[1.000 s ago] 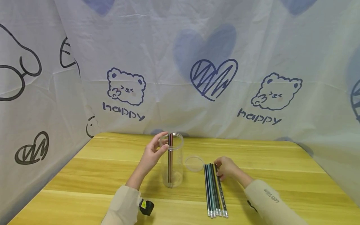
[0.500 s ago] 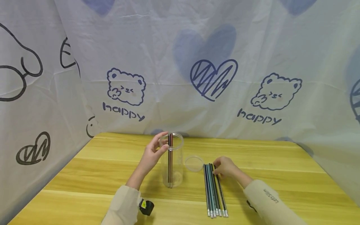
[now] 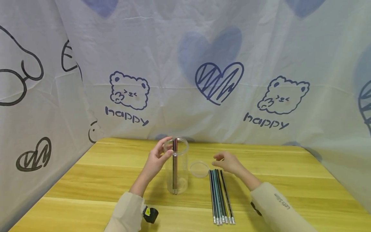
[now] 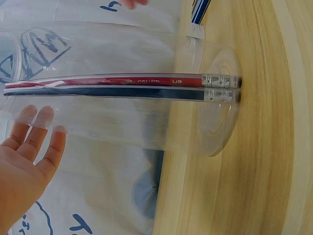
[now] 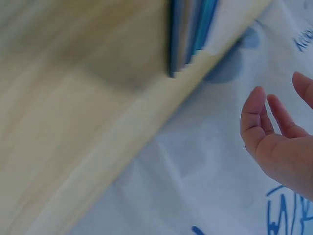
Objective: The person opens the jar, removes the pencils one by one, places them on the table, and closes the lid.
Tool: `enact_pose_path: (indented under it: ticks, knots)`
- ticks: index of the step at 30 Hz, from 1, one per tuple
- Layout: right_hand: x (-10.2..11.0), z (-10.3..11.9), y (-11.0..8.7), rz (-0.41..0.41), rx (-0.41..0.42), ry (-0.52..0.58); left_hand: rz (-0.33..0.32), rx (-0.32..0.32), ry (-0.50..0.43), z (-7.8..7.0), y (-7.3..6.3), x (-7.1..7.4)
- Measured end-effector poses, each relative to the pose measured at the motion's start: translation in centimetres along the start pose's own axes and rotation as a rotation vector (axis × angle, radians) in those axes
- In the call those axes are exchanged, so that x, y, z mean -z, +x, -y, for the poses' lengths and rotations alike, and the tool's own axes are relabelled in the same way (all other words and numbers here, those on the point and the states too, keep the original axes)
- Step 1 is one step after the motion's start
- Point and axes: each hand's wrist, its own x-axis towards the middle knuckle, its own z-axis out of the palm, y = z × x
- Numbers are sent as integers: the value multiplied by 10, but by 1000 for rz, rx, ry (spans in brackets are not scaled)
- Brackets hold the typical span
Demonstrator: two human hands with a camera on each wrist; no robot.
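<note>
A tall clear plastic jar (image 3: 182,174) stands upright on the table, its mouth uncovered. Around its upper rim curl the fingers and thumb of my left hand (image 3: 153,162). Inside lean two pencils, a red pencil (image 4: 146,80) and a dark pencil (image 4: 146,93), with their eraser ends at the bottom. To the right, several dark and teal pencils (image 3: 217,196) lie side by side, erasers toward me. My right hand (image 3: 228,162) hovers just beyond their far ends, fingers loosely bent and holding nothing; the right wrist view shows it apart from the pencils too.
A clear round lid (image 3: 199,169) lies flat between the jar and the loose pencils. The wooden table (image 3: 87,180) ends at the back against a white printed cloth (image 3: 174,106), which also hangs at the left side.
My right hand has left the rightmost loose pencil and moved up and slightly left, off the row. That pencil lies a little closer to the others at its far end. My left hand stays put.
</note>
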Motion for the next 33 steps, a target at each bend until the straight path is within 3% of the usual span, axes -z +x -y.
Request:
enact_pose_path:
  ticks: [8, 16, 28, 33]
  knots:
    - [6, 32, 7, -77, 154, 80, -4, 4, -3, 0, 0, 0]
    - [7, 75, 9, -129, 324, 50, -5, 8, -5, -1, 0, -1]
    - [-6, 107, 12, -204, 426, 51, 9, -2, 1, 0, 0, 0]
    - [-12, 113, 13, -192, 438, 33, 15, 4, -3, -1, 0, 0]
